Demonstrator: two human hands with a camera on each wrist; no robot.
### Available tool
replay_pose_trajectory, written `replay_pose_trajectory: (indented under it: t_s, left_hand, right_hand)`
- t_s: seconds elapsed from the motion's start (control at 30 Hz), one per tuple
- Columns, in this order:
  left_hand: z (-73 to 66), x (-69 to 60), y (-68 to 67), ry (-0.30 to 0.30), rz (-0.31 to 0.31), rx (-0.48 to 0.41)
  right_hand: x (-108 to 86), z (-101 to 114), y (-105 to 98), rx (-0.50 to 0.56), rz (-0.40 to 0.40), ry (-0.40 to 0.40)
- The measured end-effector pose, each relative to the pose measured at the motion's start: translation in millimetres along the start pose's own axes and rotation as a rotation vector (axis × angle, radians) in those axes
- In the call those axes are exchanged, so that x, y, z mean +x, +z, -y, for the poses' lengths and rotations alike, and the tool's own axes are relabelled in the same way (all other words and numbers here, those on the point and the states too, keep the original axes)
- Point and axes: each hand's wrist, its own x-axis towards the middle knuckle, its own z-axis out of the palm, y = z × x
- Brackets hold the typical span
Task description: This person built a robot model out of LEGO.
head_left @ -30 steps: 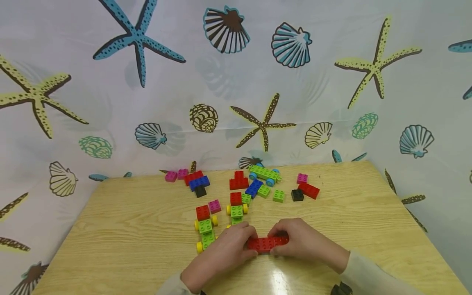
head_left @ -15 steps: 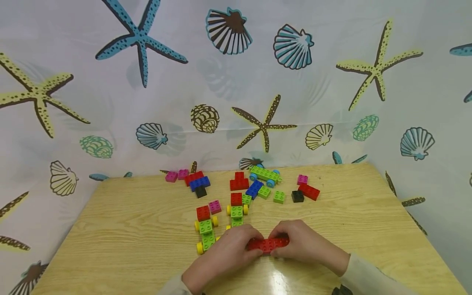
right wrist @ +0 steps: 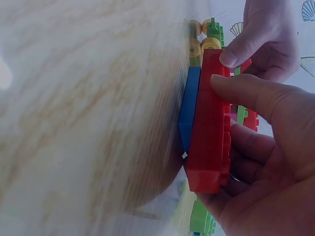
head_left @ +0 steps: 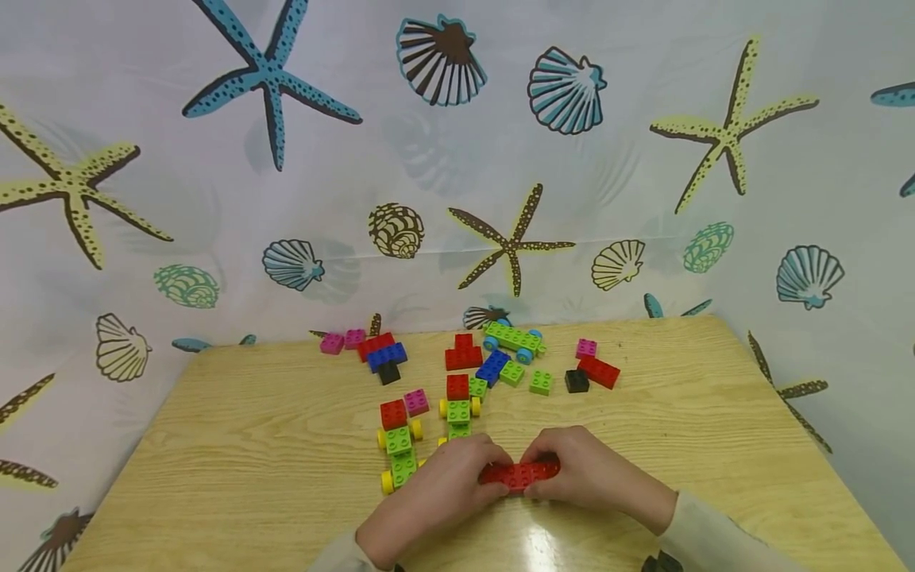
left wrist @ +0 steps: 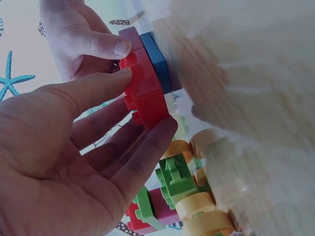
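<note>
Two red toy building bricks (head_left: 520, 476) stand end to end near the front of the table. A blue brick (right wrist: 189, 108) lies beneath them, bridging their joint. My left hand (head_left: 453, 485) pinches the left red brick (left wrist: 150, 93) between thumb and fingers. From the other side, my right hand (head_left: 575, 470) grips the right red brick (right wrist: 206, 132) the same way. Both thumbs lie on the near long side, close to each other. From above, the hands hide the outer ends of the bricks and the blue one.
Left of my hands stand two green wheeled brick vehicles (head_left: 402, 457) (head_left: 459, 411) with yellow wheels. Behind are a green car base (head_left: 511, 337) with blue wheels, a black brick (head_left: 577, 380), a pink brick (head_left: 416, 401) and several other loose bricks. A patterned cloth hangs behind the table.
My left hand has shifted slightly right along the red bricks, toward the right hand. The right hand has barely moved, and the other bricks remain where they were.
</note>
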Motion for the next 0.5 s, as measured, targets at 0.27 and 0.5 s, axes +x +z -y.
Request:
replay_pose_trajectory:
  t_s: [0.27,0.5]
  left_hand:
    - [-2.1,0.5,-1.6,-0.011,0.010,0.007]
    - [-3.6,0.1,-1.2,-0.006,0.015,0.027]
  right_hand:
    - [0.5,1.8,0.1,0.002,0.004,0.011]
    - [-5.6,-0.2,-2.8,0.007,-0.010,0.032]
